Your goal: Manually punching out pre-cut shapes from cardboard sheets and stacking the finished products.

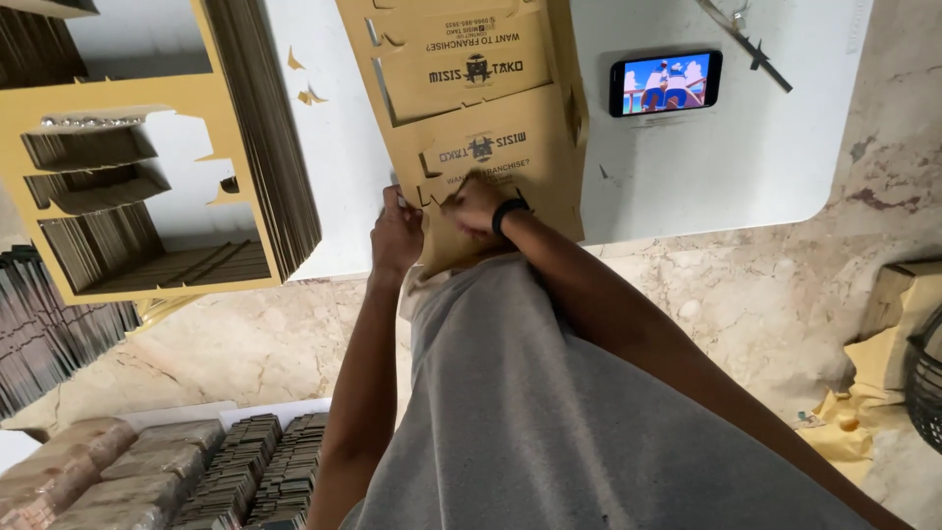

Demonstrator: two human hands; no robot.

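Presently both hands work a printed cardboard sheet point(471, 108) overhanging the white desk's point(687, 167) near edge. Left hand point(395, 234) pinches the sheet's left edge, fingers closed on it; right hand point(478, 204) presses flat on top, fingers bent. Phone point(665, 82) lies well right. Punched cardboard stack point(147, 147) crowds the desk's left side.

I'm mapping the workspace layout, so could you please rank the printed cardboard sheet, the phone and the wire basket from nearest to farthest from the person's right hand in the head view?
From the right hand:
1. Printed cardboard sheet: directly under the hand, touching it, on the white table.
2. Phone: farther along the table, screen lit.
3. Wire basket: on the floor at the frame's right edge, farthest.
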